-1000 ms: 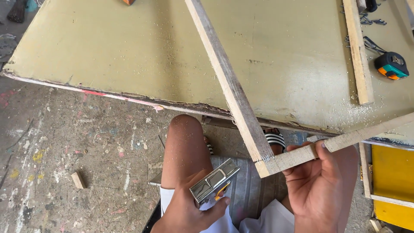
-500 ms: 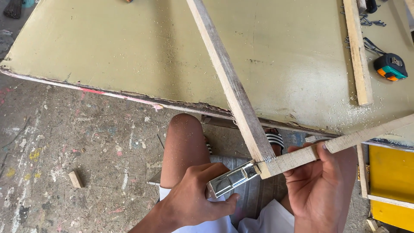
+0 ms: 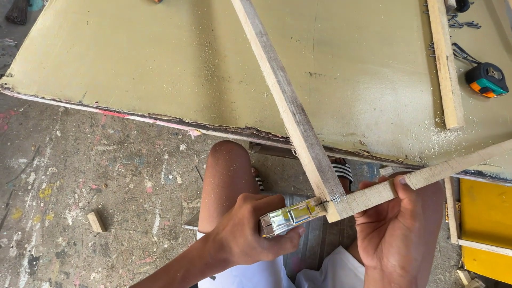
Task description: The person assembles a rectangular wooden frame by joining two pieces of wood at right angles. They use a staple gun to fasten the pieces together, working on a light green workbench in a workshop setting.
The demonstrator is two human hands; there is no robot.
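Staple gun at the corner joint of two wooden battens, just off the counter [image 3: 160,69] edge.

Your left hand [image 3: 245,234] is closed around the metal staple gun [image 3: 290,216]; your right hand [image 3: 397,229] is clamped on the short batten [image 3: 426,176], meeting the long batten [image 3: 288,101]. Judged light, stiff, splintery: hold beside the joint.

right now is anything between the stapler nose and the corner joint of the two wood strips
Nothing visible: the left hand presses the metal stapler nose straight against the corner joint, while the right hand grips the lower strip beside it.
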